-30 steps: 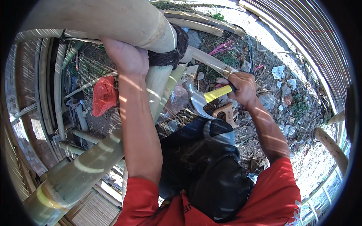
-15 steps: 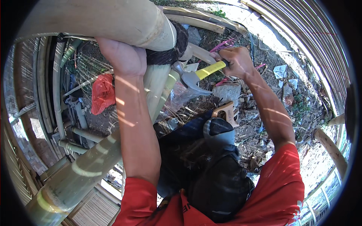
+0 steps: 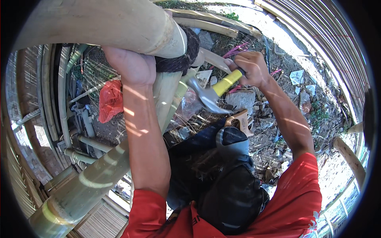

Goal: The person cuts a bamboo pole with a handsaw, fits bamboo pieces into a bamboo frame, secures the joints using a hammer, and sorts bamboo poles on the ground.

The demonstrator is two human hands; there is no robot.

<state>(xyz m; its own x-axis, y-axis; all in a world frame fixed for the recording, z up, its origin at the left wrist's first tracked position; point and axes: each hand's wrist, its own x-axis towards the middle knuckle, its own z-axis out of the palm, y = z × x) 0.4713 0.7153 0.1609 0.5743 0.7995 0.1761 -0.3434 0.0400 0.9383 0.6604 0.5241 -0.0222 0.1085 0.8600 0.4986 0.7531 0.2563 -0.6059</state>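
My right hand (image 3: pixel 251 68) is closed round the handle of a claw hammer (image 3: pixel 210 95) with a yellow shaft. The hammer's steel head hangs in the air beside an upright bamboo post (image 3: pixel 166 93). A thick bamboo pole (image 3: pixel 119 23) crosses the upper left, bound near its end with dark fibre lashing (image 3: pixel 184 55). My left hand (image 3: pixel 133 65) wraps that pole from below; most of its fingers are hidden behind it. From the lashed joint, a narrower bamboo piece (image 3: pixel 214 59) sticks out toward my right hand, close to the thumb.
A handsaw's wooden handle (image 3: pixel 239 121) shows beside my knee. An orange-red plastic bag (image 3: pixel 110 101) lies on the ground at left. Another thick bamboo pole (image 3: pixel 91 184) slants across the lower left. Stones, scraps and pink string (image 3: pixel 238 48) litter the ground at right.
The hammer head has swung slightly down and right, away from the lashed joint, blurring a little. My right hand has tilted with it. My left hand keeps its place on the pole.
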